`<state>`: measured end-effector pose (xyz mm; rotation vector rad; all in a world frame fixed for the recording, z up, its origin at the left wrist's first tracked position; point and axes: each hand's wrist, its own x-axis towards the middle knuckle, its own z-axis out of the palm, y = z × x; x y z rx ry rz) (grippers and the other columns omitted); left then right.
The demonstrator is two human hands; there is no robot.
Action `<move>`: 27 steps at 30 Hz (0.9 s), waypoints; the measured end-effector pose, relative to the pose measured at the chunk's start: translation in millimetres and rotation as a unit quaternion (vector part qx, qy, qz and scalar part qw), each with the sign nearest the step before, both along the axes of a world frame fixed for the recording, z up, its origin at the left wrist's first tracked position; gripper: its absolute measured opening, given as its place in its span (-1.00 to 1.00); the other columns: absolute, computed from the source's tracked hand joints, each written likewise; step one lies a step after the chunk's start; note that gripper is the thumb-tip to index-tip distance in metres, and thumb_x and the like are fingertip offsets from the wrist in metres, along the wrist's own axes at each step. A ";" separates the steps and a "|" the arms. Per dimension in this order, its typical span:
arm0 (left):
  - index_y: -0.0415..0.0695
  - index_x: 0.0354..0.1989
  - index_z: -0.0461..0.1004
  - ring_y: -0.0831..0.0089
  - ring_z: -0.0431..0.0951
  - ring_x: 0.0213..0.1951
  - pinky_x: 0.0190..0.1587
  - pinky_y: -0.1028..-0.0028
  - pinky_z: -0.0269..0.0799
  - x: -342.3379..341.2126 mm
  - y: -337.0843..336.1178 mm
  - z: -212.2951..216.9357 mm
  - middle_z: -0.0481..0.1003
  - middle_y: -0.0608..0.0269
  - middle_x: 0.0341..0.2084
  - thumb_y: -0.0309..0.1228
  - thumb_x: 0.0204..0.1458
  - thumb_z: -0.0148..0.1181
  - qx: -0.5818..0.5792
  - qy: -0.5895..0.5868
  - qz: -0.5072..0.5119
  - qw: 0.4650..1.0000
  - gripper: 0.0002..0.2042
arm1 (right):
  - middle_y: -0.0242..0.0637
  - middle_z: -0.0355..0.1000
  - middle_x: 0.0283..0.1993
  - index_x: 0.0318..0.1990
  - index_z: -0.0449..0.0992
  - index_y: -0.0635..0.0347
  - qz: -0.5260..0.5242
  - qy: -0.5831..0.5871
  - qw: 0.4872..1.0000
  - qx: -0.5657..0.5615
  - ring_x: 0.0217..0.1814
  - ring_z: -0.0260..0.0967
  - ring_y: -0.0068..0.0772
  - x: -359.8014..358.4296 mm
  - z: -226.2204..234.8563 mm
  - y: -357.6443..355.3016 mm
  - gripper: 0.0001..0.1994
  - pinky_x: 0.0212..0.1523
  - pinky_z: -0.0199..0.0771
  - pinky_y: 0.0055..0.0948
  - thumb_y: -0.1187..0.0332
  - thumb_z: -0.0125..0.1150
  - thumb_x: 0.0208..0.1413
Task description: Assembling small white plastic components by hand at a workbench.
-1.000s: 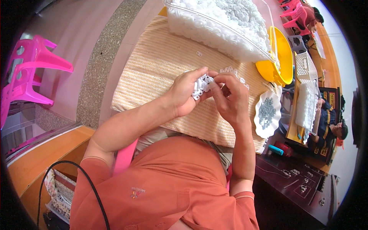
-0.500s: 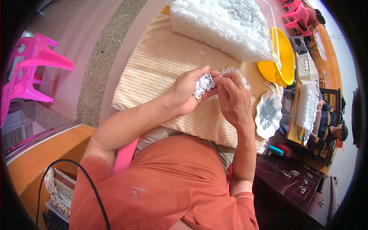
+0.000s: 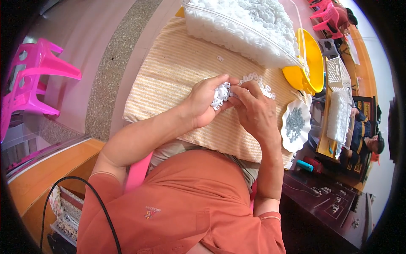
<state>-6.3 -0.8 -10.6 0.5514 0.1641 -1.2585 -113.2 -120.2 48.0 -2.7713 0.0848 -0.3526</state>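
Observation:
My left hand point(image 3: 202, 103) is cupped, palm up, around a heap of small white oval plastic pieces with holes point(image 3: 220, 95). Thumb and fingers of my right hand point(image 3: 259, 113) are pinched together at the heap's right side, on a white piece that the fingertips partly cover. Just beyond my right hand, a curved row of like white pieces point(image 3: 253, 77) lies on the striped towel point(image 3: 163, 76). One loose white piece point(image 3: 220, 58) rests farther off on the cloth. To the right stands a white scalloped dish point(image 3: 289, 143) with small grey bits point(image 3: 297, 120).
A clear bin point(image 3: 237, 44) full of white pieces stands at the far side, with a yellow basin point(image 3: 315, 67) to its right. A pink stool point(image 3: 40, 80) is at left. At right, a person point(image 3: 366, 135) sits near a white perforated basket point(image 3: 338, 74).
My right hand has shifted slightly left, its fingertips now lower over the heap's edge. The left hand has moved a little left, still cupping the pieces.

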 end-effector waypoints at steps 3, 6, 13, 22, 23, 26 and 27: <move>-0.15 -0.16 0.46 0.39 0.54 -0.21 -0.15 0.34 0.49 2.0 1.9 -1.8 0.53 0.21 -0.28 -0.28 0.24 -0.06 0.009 0.002 -0.004 1.000 -0.77 | -0.29 0.41 -0.23 -0.20 0.48 0.16 0.009 -0.006 1.000 0.003 -0.34 0.48 -0.18 2.7 -1.1 1.7 -0.79 -0.41 0.47 -0.27 0.52 0.20 -0.04; -0.18 -0.17 0.46 0.39 0.53 -0.21 -0.10 0.32 0.49 1.8 1.4 -1.0 0.52 0.19 -0.26 -0.28 0.24 -0.05 0.008 0.008 0.003 1.000 -0.76 | -0.27 0.41 -0.23 -0.20 0.47 0.18 0.006 -0.024 0.999 0.026 -0.35 0.47 -0.16 2.1 -1.9 1.8 -0.80 -0.42 0.46 -0.26 0.52 0.20 -0.04; -0.25 -0.12 0.43 0.29 0.54 -0.11 0.05 0.29 0.48 3.5 -0.7 -5.4 0.51 0.09 -0.18 -0.25 0.27 -0.09 -0.057 0.028 0.002 0.998 -0.70 | -0.16 0.44 -0.23 -0.19 0.46 0.25 -0.085 -0.065 0.986 0.131 -0.36 0.46 -0.06 -5.9 -9.0 -11.2 -0.85 -0.41 0.46 -0.27 0.54 0.18 0.05; -0.32 -0.09 0.38 0.17 0.53 -0.06 0.06 0.26 0.50 5.0 -1.2 -4.8 0.49 -0.07 -0.13 -0.25 0.27 -0.09 -0.039 0.024 0.004 0.999 -0.68 | -0.14 0.47 -0.23 -0.21 0.52 0.20 -0.178 0.014 0.984 0.017 -0.29 0.46 -0.04 -21.6 -13.0 -34.9 -0.86 -0.24 0.43 -0.21 0.40 0.19 0.09; -0.32 -0.09 0.39 0.17 0.53 -0.06 0.06 0.26 0.50 5.0 -1.0 -5.0 0.49 -0.07 -0.14 -0.25 0.27 -0.10 -0.041 0.023 0.005 0.999 -0.67 | -0.15 0.47 -0.22 -0.21 0.53 0.19 -0.172 0.003 0.985 0.004 -0.33 0.47 -0.07 -21.6 -12.5 -34.7 -0.86 -0.27 0.44 -0.22 0.40 0.21 0.07; -0.30 -0.09 0.39 0.20 0.54 -0.08 0.03 0.29 0.51 4.5 -0.7 -2.7 0.50 -0.03 -0.15 -0.23 0.27 -0.10 -0.036 0.016 0.006 0.999 -0.66 | -0.18 0.48 -0.18 -0.20 0.54 0.18 -0.160 -0.011 0.985 0.067 -0.43 0.48 -0.19 -17.0 -2.9 -19.6 -0.83 -0.38 0.46 -0.30 0.44 0.26 0.02; -0.29 -0.10 0.40 0.23 0.55 -0.10 -0.01 0.30 0.53 4.1 -0.5 -1.8 0.51 0.00 -0.16 -0.22 0.27 -0.11 -0.032 0.010 0.007 0.999 -0.66 | -0.19 0.48 -0.17 -0.20 0.54 0.18 -0.127 -0.023 0.985 0.114 -0.46 0.48 -0.25 -14.9 -1.1 -12.5 -0.82 -0.43 0.46 -0.34 0.47 0.28 0.00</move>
